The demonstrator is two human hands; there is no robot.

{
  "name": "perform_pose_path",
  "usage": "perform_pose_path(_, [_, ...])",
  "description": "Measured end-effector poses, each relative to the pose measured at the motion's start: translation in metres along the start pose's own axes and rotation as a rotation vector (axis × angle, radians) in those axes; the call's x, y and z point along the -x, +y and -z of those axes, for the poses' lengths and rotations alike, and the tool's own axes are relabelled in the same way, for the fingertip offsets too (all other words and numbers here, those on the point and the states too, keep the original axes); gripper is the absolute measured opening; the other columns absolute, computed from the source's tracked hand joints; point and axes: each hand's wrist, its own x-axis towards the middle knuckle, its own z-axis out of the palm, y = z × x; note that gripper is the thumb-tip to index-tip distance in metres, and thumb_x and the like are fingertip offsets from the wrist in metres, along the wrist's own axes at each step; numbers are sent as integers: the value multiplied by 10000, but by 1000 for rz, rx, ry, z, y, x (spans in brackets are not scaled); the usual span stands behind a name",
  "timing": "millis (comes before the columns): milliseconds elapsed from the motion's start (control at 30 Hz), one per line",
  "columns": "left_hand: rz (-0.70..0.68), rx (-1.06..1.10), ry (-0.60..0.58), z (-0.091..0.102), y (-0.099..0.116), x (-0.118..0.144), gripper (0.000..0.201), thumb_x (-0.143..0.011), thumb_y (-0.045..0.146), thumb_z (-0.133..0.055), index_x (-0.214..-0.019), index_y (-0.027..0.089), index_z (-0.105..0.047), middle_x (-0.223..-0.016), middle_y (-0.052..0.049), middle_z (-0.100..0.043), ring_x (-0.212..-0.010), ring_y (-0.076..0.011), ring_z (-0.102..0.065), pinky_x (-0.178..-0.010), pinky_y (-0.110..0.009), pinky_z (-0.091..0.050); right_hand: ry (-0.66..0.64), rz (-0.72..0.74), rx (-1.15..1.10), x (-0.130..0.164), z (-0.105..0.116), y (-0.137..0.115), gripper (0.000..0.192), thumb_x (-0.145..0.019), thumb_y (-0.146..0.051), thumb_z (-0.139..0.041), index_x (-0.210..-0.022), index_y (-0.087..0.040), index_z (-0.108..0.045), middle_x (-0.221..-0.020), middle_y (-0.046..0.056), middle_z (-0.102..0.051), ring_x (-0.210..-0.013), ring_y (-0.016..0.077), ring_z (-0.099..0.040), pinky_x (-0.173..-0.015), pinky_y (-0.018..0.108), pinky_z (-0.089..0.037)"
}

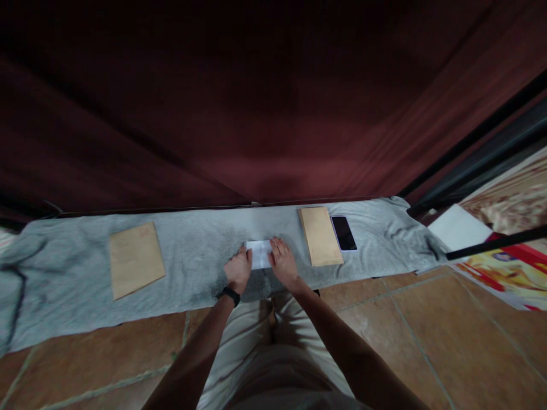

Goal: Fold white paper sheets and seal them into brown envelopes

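Observation:
A small white folded sheet of paper lies in front of me on a grey cloth. At its left edge is my left hand, fingers curled and the thumb along the paper. My right hand grips the paper's right edge, its fingers bent over the corner. To the right of that hand lies a stack of brown envelopes, apart from it. Farther left, one more brown envelope rests flat on the cloth.
A phone with a dark screen lies beside the envelope stack. The grey cloth covers a long narrow surface against a dark red panel. Tiled floor is below. A colourful printed box and dark bars stand at the right.

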Motion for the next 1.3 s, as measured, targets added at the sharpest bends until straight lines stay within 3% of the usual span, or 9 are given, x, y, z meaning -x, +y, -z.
perform_pose_path(167, [3, 3, 0, 1, 0, 1, 485, -1063, 438, -291, -1300, 149, -601, -951, -187, -773, -909, -290, -765, -768, -357, -546, -55, -23, 35, 8, -15, -3, 524, -1075, -308, -412, -1546, -81, -427, -1625, 144, -403, -1524, 252, -339, -1242, 426, -287])
perform_pose_path(400, [1, 36, 1, 0, -2, 2, 479, -1063, 430, -296, -1319, 145, -584, -956, -175, -768, -903, -284, -759, -775, -358, -545, -71, -23, 61, 9, -16, -3, 544, -1068, -308, -407, -1570, -99, -395, -1635, 139, -380, -1535, 252, -320, -1247, 433, -272])
perform_pose_path(533, [-4, 51, 111, -2, -2, 7, 436, -1057, 358, -301, -1300, 124, -578, -1071, -177, -743, -1017, -294, -722, -879, -406, -541, -79, -24, 80, 9, -16, -5, 549, -1076, -318, -383, -1574, -88, -383, -1641, 143, -366, -1540, 255, -307, -1249, 439, -262])
perform_pose_path(600, [-89, 48, 206, -7, 2, 10, 433, -1048, 302, -300, -1326, 104, -565, -1219, -196, -698, -1174, -301, -656, -1000, -437, -500, -85, -25, 90, 10, -16, -5, 551, -1077, -319, -374, -1574, -80, -379, -1645, 146, -357, -1542, 253, -302, -1250, 442, -263])
perform_pose_path(667, [-262, 70, 248, -16, 9, 13, 455, -1043, 281, -303, -1394, 108, -535, -1387, -186, -622, -1336, -289, -551, -1119, -446, -428, -96, -26, 102, 10, -16, -6, 549, -1071, -298, -368, -1573, -75, -382, -1649, 145, -348, -1542, 251, -300, -1252, 440, -260])
perform_pose_path(733, [-452, 112, 229, -27, 17, 14, 487, -1043, 292, -311, -1469, 134, -487, -1535, -141, -521, -1464, -258, -424, -1205, -437, -354, -114, -22, 117, 10, -15, -5, 548, -1052, -235, -362, -1577, -79, -379, -1653, 141, -339, -1544, 248, -297, -1258, 441, -248])
perform_pose_path(800, [-538, 139, 199, -38, 22, 14, 522, -1045, 317, -307, -1515, 136, -444, -1616, -119, -434, -1532, -241, -321, -1253, -446, -293, -125, -18, 128, 10, -14, -5, 563, -1029, -179, -355, -1586, -99, -370, -1655, 133, -334, -1543, 246, -299, -1262, 450, -235])
perform_pose_path(933, [-532, 143, 165, -49, 20, 11, 578, -1049, 361, -276, -1565, 121, -378, -1652, -124, -376, -1565, -242, -253, -1278, -479, -243, -119, -32, 127, 11, -13, -5, 551, -1040, -192, -339, -1585, -121, -380, -1657, 128, -331, -1540, 249, -305, -1259, 462, -231])
perform_pose_path(1300, [-517, 94, 195, -53, -6, 17, 594, -1046, 337, -282, -1587, 93, -312, -1686, -160, -282, -1584, -263, -186, -1288, -487, -203, -54, -136, 142, 22, -14, 5, 533, -1072, -260, -348, -1579, -102, -383, -1633, 149, -381, -1512, 264, -356, -1248, 472, -247])
